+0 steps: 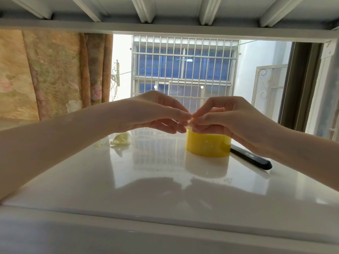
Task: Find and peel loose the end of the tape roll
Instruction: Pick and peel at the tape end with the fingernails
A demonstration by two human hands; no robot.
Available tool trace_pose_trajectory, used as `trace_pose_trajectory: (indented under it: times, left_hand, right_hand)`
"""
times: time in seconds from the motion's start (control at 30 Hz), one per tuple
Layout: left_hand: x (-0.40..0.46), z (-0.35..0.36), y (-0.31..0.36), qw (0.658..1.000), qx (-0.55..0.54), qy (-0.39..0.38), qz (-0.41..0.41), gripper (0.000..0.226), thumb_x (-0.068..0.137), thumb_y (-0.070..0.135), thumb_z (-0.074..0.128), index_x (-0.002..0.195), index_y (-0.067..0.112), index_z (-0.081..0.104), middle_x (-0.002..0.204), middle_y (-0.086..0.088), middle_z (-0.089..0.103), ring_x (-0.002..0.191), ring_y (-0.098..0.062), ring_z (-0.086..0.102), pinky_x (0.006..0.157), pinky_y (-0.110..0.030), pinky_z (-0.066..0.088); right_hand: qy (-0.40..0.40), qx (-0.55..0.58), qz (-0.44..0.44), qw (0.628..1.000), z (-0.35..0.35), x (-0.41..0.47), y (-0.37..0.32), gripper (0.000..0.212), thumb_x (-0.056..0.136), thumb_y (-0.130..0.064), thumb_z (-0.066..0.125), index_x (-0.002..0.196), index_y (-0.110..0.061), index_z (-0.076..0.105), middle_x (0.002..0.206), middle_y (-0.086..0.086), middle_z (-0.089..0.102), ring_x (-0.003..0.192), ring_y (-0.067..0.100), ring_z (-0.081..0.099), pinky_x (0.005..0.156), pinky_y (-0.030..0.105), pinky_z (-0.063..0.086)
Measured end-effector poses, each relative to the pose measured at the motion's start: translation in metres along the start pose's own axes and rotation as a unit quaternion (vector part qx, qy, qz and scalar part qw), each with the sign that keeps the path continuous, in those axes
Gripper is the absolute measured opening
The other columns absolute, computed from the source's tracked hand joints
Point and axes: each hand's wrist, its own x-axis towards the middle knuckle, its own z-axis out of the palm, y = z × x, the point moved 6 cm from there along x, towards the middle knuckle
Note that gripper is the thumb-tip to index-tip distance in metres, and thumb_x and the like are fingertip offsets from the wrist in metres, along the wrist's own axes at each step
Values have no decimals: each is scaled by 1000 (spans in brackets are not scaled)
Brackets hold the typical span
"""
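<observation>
A yellow tape roll [208, 143] lies flat on the glossy white sill [146, 180], right of centre. Both hands hover just above its top edge with their fingertips meeting. My left hand [156, 112] comes in from the left and my right hand [225, 114] from the right. Between the fingertips sits a small pale, translucent bit of tape [190, 122], pinched by both hands. Whether this bit is still joined to the roll is hidden by the fingers.
A black utility knife [251, 158] lies just right of the roll. Crumpled yellowish tape scraps [121, 140] lie at the back left of the sill. A barred window [183, 70] and a patterned curtain [55, 74] stand behind.
</observation>
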Motion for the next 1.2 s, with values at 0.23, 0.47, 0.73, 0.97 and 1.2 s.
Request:
trace_pose_trajectory:
  times: [0.23,0.47,0.73,0.97,1.2]
  left_hand:
    - [0,-3,1,1000,10,18,13,18,74,16,72,92,13,73,81,-4,76,77,-11,72,71,-18,56]
    - [-2,-5,6,999,10,36,36,20,76,8,71,95,15,70,81,-2,76,77,-10,71,69,-19,56]
    - [-3,-6,13,995,4,72,73,23,74,4,72,93,16,66,79,5,73,70,-2,67,66,-13,52]
    - [-14,3,31,972,99,127,171,21,76,11,73,94,18,66,75,6,72,72,-1,68,69,-12,52]
    - [-9,-1,26,984,55,101,138,9,80,20,67,87,15,71,84,-2,75,78,-9,70,78,-21,55]
  right_hand:
    - [-3,-6,12,1000,0,1,2,9,77,1,64,84,1,69,80,16,73,74,20,71,71,25,58]
    - [3,-23,23,999,-1,0,3,10,74,1,67,82,-4,70,74,11,74,67,17,71,65,23,58]
    - [1,-39,34,999,0,-1,2,8,75,-2,67,82,-1,71,75,13,74,65,17,70,64,23,58]
    - [9,-24,47,999,3,-3,2,3,78,-1,64,80,1,65,75,15,74,67,23,72,67,30,60]
    - [19,-13,44,999,2,-3,3,7,79,0,63,84,5,64,77,16,74,69,23,73,67,29,60]
